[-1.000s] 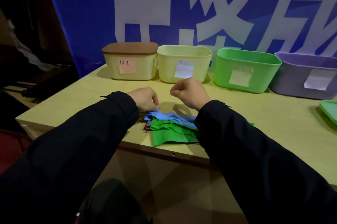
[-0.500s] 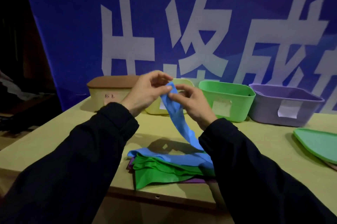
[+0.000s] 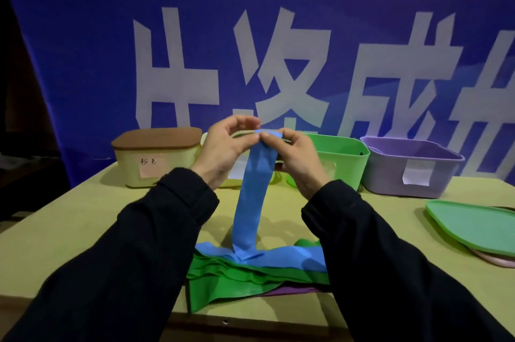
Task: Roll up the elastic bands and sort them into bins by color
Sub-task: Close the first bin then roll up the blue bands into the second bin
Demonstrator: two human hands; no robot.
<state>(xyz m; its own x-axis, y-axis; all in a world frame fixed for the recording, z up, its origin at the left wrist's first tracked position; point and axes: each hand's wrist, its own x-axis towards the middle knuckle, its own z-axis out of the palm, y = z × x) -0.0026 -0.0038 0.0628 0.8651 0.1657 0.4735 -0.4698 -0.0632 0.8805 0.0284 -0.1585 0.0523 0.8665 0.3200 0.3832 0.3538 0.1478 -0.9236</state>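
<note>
From my head camera, I have both hands raised above the table (image 3: 69, 230), in front of the row of bins. My left hand (image 3: 223, 150) and my right hand (image 3: 296, 157) meet at the top end of a blue band (image 3: 252, 196); the thumb and fingers of each pinch that end between them, left hand on its left edge, right hand on its right edge. The band hangs straight down from my fingers as a flat strip, and its lower part lies on the pile of bands on the table, spreading left and right over it.

Under the blue one lie green bands (image 3: 223, 286), folded and rumpled, reaching toward the near edge of the table. A purple band (image 3: 289, 290) shows just below them, at the bottom of the pile.

Along the back stand four bins. At the left is a cream bin (image 3: 131, 169) with a brown lid (image 3: 157, 138) shut on it and a pink label on its front. Next comes a yellow bin (image 3: 231, 182), mostly hidden behind my left hand. Then a green bin (image 3: 348, 163), open, partly behind my right hand, and a purple bin (image 3: 390, 174), open, with a white label. At the right of the table lies a green lid (image 3: 473, 226), flat, on top of a pink one (image 3: 493, 259).

My black sleeves (image 3: 125, 258) fill the lower part of the view.
</note>
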